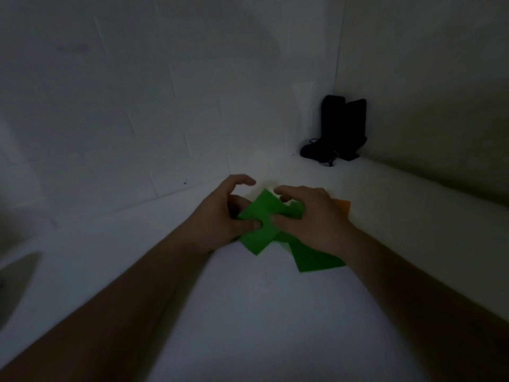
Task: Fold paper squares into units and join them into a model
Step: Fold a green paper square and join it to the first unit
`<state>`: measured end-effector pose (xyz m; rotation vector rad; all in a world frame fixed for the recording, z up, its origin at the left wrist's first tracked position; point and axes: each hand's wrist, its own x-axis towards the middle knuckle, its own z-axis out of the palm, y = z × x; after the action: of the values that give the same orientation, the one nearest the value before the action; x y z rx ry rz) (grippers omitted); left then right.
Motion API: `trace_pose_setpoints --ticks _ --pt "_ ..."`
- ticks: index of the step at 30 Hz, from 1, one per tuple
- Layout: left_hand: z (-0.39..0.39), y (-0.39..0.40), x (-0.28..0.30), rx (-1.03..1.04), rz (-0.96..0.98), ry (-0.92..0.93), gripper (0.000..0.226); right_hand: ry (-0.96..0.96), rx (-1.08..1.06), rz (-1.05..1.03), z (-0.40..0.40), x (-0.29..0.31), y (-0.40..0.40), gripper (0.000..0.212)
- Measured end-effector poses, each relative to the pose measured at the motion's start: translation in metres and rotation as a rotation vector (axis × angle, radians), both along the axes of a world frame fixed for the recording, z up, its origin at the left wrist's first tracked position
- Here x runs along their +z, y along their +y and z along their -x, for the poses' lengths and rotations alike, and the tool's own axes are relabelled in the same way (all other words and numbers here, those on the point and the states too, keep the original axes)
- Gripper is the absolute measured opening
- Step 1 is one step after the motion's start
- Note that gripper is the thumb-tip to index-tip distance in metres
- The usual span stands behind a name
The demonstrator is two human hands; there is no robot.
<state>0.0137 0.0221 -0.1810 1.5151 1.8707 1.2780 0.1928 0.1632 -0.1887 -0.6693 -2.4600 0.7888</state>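
Observation:
A folded green paper piece (pixel 260 216) is held just above the white surface between both hands. My left hand (pixel 220 216) pinches its left edge, thumb on top and fingers curled behind. My right hand (pixel 311 216) pinches the right side, thumb pressing near the middle. More green paper (pixel 316 257) lies flat on the surface under my right wrist. An orange sheet corner (pixel 343 206) pokes out behind my right hand.
A black object with a cord (pixel 338 130) stands in the far corner where two white walls meet. The white surface (pixel 261 312) stretches toward me between my forearms. A grey shape (pixel 16 277) sits at the left edge.

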Motion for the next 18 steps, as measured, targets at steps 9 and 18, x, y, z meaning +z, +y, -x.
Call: trace_pose_setpoints --ticks 9,18 --pt "-0.002 0.0 0.009 0.079 -0.206 -0.47 0.04 0.318 0.023 0.491 0.017 0.042 -0.014 0.009" --pt "0.001 0.007 0.006 0.137 -0.293 -0.822 0.069 0.558 -0.034 0.703 0.031 0.02 -0.037 0.023"
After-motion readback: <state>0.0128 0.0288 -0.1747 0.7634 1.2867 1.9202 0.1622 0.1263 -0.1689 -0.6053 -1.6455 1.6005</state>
